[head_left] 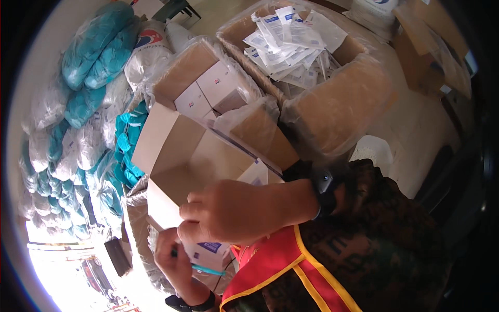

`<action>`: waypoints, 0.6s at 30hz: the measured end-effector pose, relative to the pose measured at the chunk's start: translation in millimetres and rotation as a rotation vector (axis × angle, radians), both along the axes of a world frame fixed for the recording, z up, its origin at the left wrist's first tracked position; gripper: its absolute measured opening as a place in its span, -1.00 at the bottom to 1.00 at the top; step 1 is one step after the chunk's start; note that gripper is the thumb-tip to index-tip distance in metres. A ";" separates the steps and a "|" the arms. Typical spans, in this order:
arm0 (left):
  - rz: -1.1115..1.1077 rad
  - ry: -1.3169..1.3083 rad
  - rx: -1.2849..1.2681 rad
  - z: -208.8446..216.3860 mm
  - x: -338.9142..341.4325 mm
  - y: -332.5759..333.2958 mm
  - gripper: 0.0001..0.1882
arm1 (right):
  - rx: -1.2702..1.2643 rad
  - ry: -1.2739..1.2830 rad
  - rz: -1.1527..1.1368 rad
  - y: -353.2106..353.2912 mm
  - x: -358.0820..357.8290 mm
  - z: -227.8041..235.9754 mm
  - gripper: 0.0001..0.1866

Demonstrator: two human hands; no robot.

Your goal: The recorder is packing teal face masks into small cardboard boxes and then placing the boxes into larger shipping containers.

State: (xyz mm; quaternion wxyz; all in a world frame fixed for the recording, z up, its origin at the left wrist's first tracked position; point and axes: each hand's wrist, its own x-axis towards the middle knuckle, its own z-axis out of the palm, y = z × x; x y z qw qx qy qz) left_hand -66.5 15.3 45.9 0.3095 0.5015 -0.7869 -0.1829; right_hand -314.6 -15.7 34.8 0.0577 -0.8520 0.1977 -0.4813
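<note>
My right hand (228,210), a dark watch on its wrist, is curled in front of an open white cardboard box (221,156). Just below it is my left hand (174,260), fingers bent and closed. The two hands' fingertips nearly meet. A small dark green bit shows at the left fingers, too little to name. Whatever the right fingers pinch, if anything, is hidden behind them. Under the hands lies a white package with blue print (200,255), with a thin teal strip (208,270) beside it. The open box's flap (158,138) leans outward on the left.
Behind the open box stands a plastic-lined carton (179,49) with white boxes (215,83) in it. Farther right, another lined carton (338,117) holds a heap of flat white packets (288,39). Bags of teal items (99,47) are piled at left. A brown carton (416,57) stands far right.
</note>
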 end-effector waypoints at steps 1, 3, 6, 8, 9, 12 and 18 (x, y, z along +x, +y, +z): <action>-0.110 0.118 0.090 3.6 -10.8 4.1 -0.86 | -0.004 0.026 -0.013 -1.1 2.2 -0.4 -0.82; -0.024 0.147 0.167 4.5 -21.2 8.3 -0.86 | 0.022 0.084 0.036 2.5 1.8 4.2 -0.79; 0.080 0.319 0.279 2.2 -27.0 10.4 -0.86 | 0.012 0.129 0.034 3.0 7.3 3.7 -0.77; -0.043 0.283 0.407 5.0 -19.1 11.8 -0.83 | -0.025 0.120 -0.012 2.8 11.5 0.0 -0.79; -0.078 0.255 0.417 9.8 -20.8 10.8 -0.82 | -0.084 0.106 -0.040 3.1 15.1 -1.8 -0.82; -0.058 0.333 0.570 15.0 -14.0 11.8 -0.81 | -0.171 0.100 -0.074 5.0 19.6 -1.8 -0.84; -0.098 0.349 0.526 7.5 -13.6 18.0 -0.78 | -0.198 0.125 -0.053 14.6 26.6 -0.4 -0.84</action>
